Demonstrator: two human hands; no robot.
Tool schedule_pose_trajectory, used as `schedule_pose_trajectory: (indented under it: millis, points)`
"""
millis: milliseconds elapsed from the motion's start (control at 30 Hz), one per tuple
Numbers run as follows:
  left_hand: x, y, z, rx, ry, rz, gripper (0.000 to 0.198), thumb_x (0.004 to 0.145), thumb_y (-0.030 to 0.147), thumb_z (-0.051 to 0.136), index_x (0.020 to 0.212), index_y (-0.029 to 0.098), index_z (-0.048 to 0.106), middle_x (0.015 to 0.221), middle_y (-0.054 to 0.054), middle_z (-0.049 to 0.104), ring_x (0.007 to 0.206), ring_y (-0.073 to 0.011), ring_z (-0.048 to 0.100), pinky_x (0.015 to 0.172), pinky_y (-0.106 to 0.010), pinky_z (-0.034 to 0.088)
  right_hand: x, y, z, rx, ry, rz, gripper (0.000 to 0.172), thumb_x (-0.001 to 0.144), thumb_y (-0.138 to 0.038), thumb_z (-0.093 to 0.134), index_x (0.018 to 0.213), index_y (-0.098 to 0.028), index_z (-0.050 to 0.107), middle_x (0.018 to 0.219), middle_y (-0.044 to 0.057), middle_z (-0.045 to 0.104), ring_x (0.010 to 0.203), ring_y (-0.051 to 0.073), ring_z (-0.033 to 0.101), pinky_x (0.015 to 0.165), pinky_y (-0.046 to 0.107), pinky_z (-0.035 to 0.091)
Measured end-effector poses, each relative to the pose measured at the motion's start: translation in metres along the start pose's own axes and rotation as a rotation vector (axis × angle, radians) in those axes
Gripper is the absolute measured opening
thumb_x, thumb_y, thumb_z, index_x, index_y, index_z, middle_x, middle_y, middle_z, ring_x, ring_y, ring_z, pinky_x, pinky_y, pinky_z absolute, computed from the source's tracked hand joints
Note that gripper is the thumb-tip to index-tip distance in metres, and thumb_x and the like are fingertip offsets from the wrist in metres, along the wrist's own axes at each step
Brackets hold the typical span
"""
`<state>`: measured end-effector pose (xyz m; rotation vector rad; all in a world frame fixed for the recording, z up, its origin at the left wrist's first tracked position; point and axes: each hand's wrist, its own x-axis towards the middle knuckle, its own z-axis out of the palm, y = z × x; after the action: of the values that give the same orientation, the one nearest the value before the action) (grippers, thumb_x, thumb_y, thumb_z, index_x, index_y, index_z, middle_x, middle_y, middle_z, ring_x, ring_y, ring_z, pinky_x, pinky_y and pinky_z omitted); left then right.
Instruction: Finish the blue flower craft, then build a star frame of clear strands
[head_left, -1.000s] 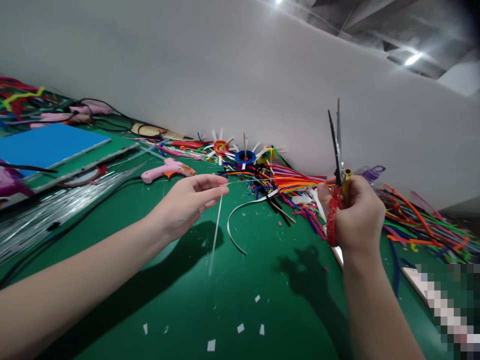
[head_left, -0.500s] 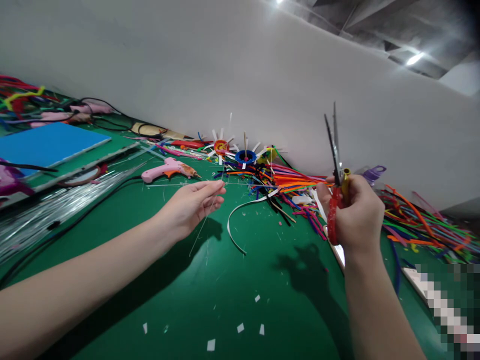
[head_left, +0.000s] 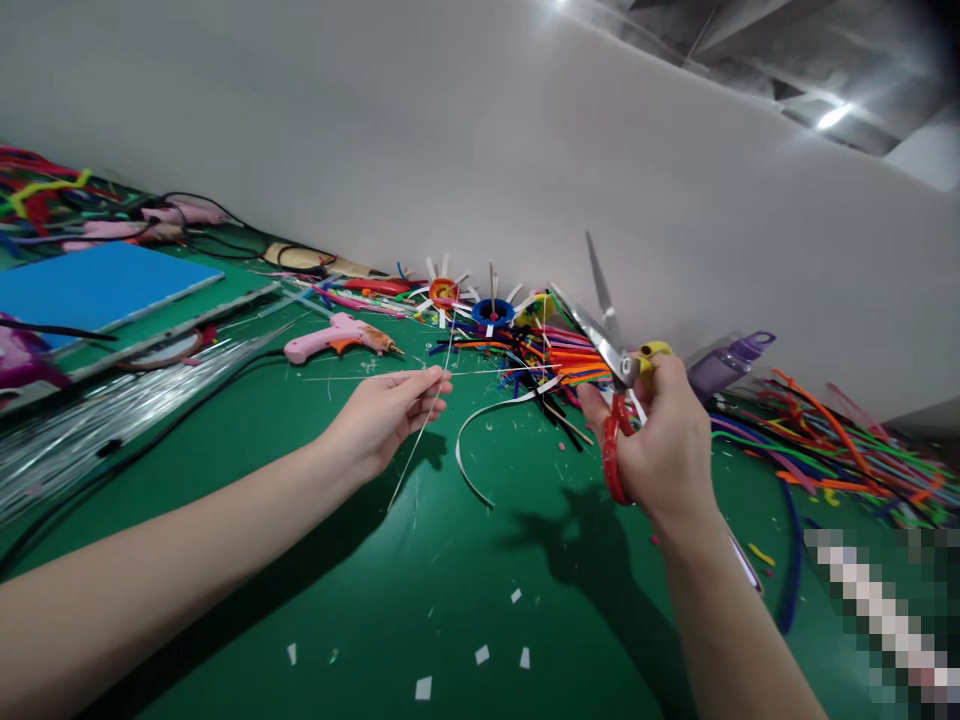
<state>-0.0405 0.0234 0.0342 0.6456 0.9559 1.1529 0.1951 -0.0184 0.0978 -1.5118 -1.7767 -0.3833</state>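
Note:
Thin pale strands point(head_left: 417, 441), crossing one another, are pinched between the thumb and fingers of my left hand point(head_left: 386, 415). One strand runs down toward the table and another reaches out sideways; their exact material is too fine to tell. My right hand point(head_left: 667, 440) grips scissors point(head_left: 621, 370) with a red and a yellow handle loop. The blades are spread apart and point up and to the left, away from the strands in my left hand. A curled white strip point(head_left: 460, 450) lies on the green table between the hands.
A pink glue gun point(head_left: 341, 338) lies behind my left hand. Orange and blue pieces with white spokes point(head_left: 491, 313) stand by the wall amid pipe cleaners point(head_left: 581, 362). A purple bottle point(head_left: 724, 365) lies at right, a blue board point(head_left: 112, 285) at left. White scraps point(head_left: 424, 688) lie in front.
My right hand has moved left with the scissors, whose blades have opened wider and tilted left. My left hand stays nearly in place, still pinching the strands.

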Motion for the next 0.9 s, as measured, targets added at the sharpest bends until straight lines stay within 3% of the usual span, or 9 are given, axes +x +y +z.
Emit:
schedule_pose_trajectory:
  millis: [300, 533, 633, 800, 900]
  points:
    - [0.009, -0.001, -0.004, -0.103, 0.089, -0.082, 0.013, 0.084, 0.017, 0.057, 0.084, 0.011, 0.068, 0.083, -0.007, 0.07, 0.059, -0.0068, 0.062, 0.059, -0.017, 0.052, -0.014, -0.013, 0.011, -0.111, -0.09, -0.104, 0.03, 0.076, -0.047, 0.058, 0.086, -0.02, 0.048, 0.072, 0.002, 0.056, 0.063, 0.018, 0.052, 0.055, 0.028, 0.034]
    - [0.01, -0.006, -0.003, -0.145, 0.124, -0.085, 0.011, 0.085, 0.016, 0.057, 0.079, 0.012, 0.065, 0.07, -0.002, 0.067, 0.06, -0.0073, 0.065, 0.06, -0.016, 0.054, -0.031, -0.022, 0.034, -0.183, -0.219, -0.174, 0.028, 0.077, -0.042, 0.054, 0.09, -0.017, 0.055, 0.074, 0.006, 0.063, 0.064, 0.02, 0.059, 0.052, 0.028, 0.031]
    - [0.012, -0.009, -0.004, -0.152, 0.143, -0.084, 0.006, 0.084, 0.014, 0.06, 0.08, 0.013, 0.065, 0.072, -0.003, 0.067, 0.068, -0.0099, 0.068, 0.065, -0.017, 0.055, -0.031, -0.02, 0.036, -0.16, -0.191, -0.125, 0.029, 0.078, -0.043, 0.055, 0.091, -0.017, 0.054, 0.076, 0.007, 0.063, 0.067, 0.021, 0.059, 0.053, 0.028, 0.033]
    - [0.012, -0.011, -0.004, -0.121, 0.161, -0.091, 0.007, 0.084, 0.013, 0.06, 0.082, 0.012, 0.066, 0.076, -0.005, 0.068, 0.074, -0.0123, 0.069, 0.067, -0.018, 0.057, -0.017, -0.011, 0.025, -0.009, -0.078, 0.108, 0.035, 0.076, -0.052, 0.059, 0.087, -0.02, 0.048, 0.073, 0.002, 0.056, 0.063, 0.017, 0.053, 0.056, 0.029, 0.037]
    - [0.009, -0.015, -0.004, -0.113, 0.13, -0.091, 0.007, 0.084, 0.013, 0.06, 0.082, 0.012, 0.066, 0.078, -0.005, 0.068, 0.076, -0.0122, 0.069, 0.067, -0.018, 0.056, -0.012, -0.011, 0.018, 0.045, -0.074, 0.065, 0.043, 0.071, -0.055, 0.064, 0.088, -0.02, 0.045, 0.079, 0.003, 0.051, 0.068, 0.018, 0.049, 0.061, 0.031, 0.04]
